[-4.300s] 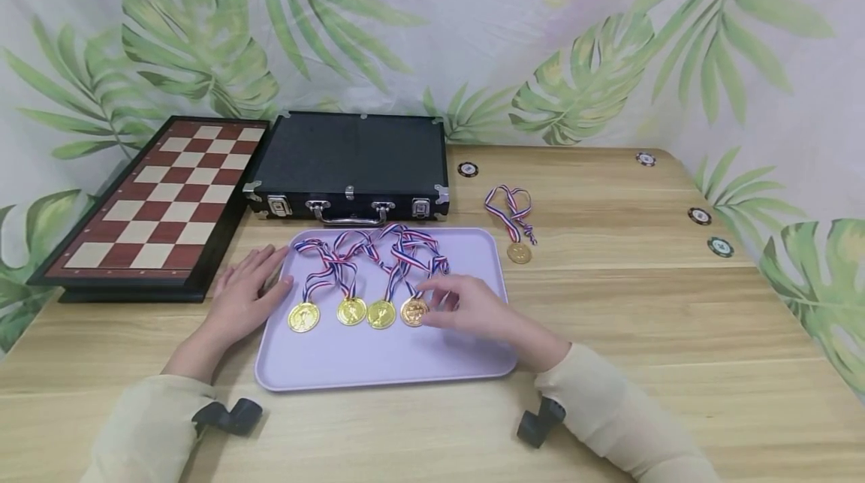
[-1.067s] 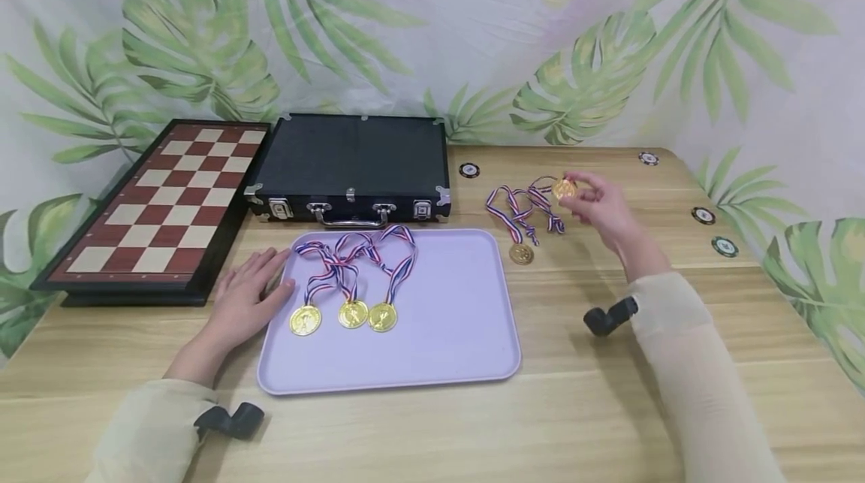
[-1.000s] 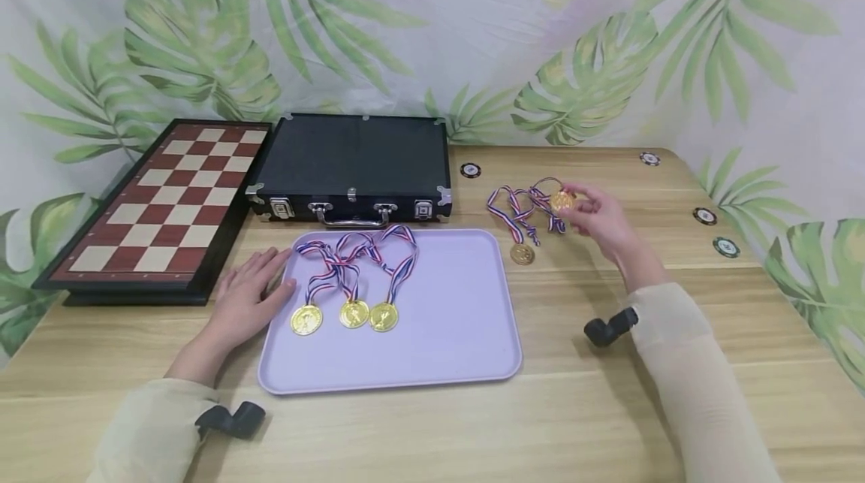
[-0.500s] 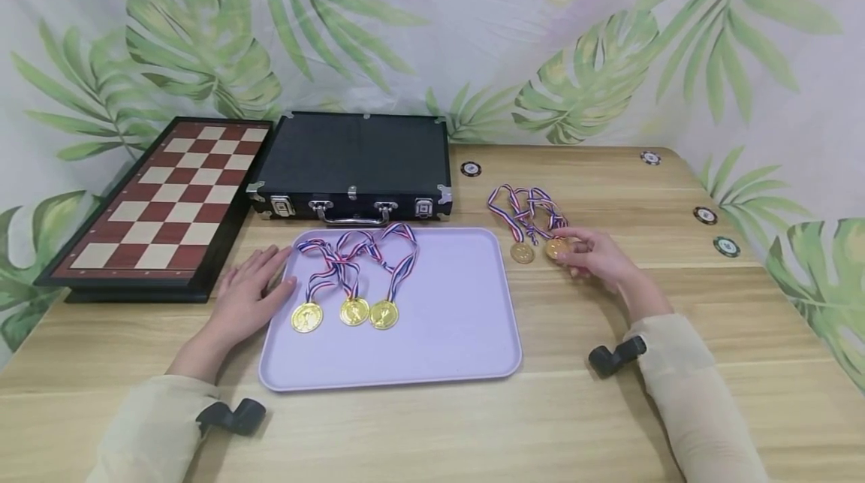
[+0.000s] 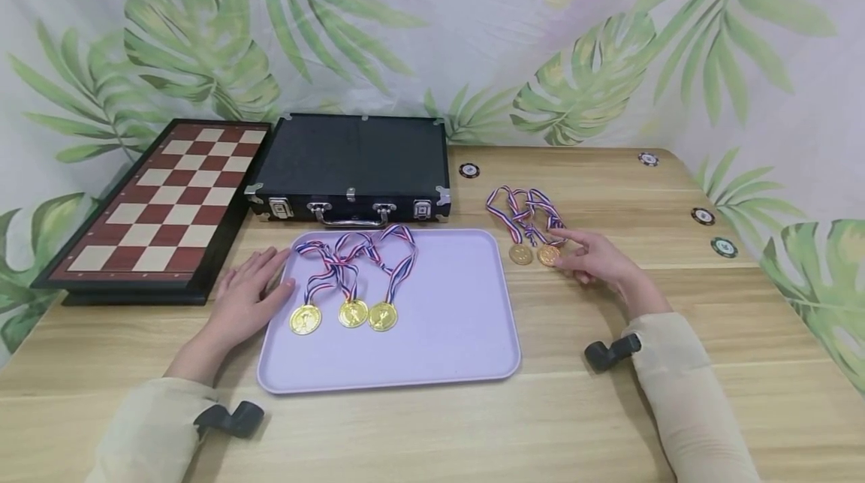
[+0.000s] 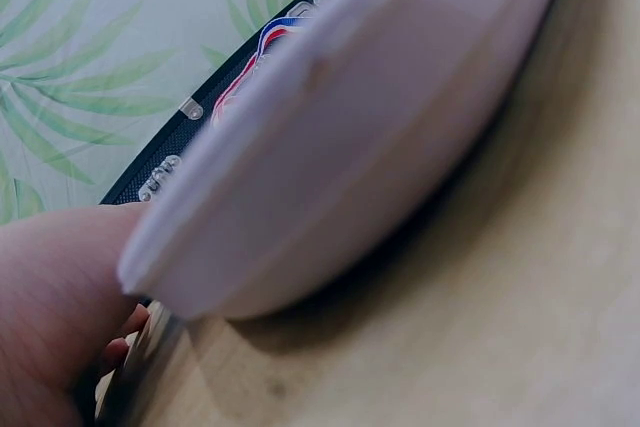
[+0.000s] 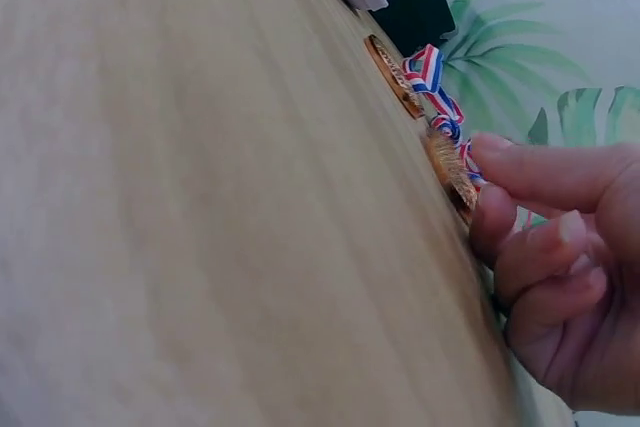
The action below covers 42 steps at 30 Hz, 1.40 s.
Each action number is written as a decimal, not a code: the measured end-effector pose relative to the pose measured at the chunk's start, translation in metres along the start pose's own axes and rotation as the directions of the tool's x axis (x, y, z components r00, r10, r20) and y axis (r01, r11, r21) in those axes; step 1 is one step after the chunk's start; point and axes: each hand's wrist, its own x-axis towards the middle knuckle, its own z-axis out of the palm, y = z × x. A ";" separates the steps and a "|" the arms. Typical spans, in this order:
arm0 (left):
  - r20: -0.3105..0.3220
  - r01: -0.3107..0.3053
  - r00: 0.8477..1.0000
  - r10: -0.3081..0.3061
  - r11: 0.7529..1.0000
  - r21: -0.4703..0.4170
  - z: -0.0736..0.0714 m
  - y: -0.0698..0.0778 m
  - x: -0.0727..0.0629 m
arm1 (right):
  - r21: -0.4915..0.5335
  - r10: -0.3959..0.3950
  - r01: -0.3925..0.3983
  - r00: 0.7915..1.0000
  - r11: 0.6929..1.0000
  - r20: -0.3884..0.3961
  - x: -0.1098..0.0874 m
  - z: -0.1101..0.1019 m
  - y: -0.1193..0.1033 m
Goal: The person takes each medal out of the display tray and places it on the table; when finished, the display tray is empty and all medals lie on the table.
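Observation:
In the head view my right hand (image 5: 598, 261) is beside a bronze-coloured medal (image 5: 548, 255) on the wooden table. The index finger reaches out above that medal, and the thumb is right at its edge; the other fingers are curled in. Its ribbon lies tangled with that of another bronze-coloured medal (image 5: 521, 254) just left of it. On the lilac tray (image 5: 446, 351) lie three gold medals (image 5: 353, 313) with striped ribbons (image 5: 402, 269). My left hand (image 5: 246, 299) rests at the tray's left side, fingers straight on the table and thumb over the rim.
A black case (image 5: 354, 160) with metal latches stands behind the tray. Left of it lies a raised red-and-cream chessboard (image 5: 165, 205). One poker chip (image 5: 469, 170) is near the case, and several more, among them a green-edged chip (image 5: 724, 247), are at the table's right side.
My right hand has carried the bronze-coloured medal off the tray and laid it beside the other one, then shifted it slightly left. The index finger has straightened. My left hand has stayed put.

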 end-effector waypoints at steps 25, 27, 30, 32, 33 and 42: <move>-0.002 0.000 1.000 0.000 1.000 -0.002 -0.001 0.002 0.001 | -0.076 -0.422 0.445 0.883 0.892 0.206 -0.012 0.178 -0.109; -0.004 0.001 1.000 -0.001 1.000 -0.003 -0.001 0.002 0.000 | -0.151 -0.406 0.437 0.892 0.887 0.199 -0.010 0.191 -0.106; -0.003 0.005 1.000 -0.005 1.000 -0.005 -0.001 0.001 0.000 | -0.271 -0.393 0.430 0.901 0.861 0.181 -0.007 0.205 -0.100; 0.000 0.010 1.000 -0.010 1.000 -0.006 0.000 0.001 -0.001 | -0.344 -0.394 0.427 0.904 0.836 0.165 -0.004 0.212 -0.095; 0.001 0.011 1.000 -0.011 1.000 -0.006 0.000 0.001 -0.001 | -0.367 -0.391 0.421 0.907 0.830 0.157 -0.003 0.214 -0.094; 0.009 0.014 1.000 -0.013 1.000 -0.003 -0.001 0.001 0.001 | -0.582 -0.392 0.354 0.918 0.733 0.064 -0.004 0.226 -0.085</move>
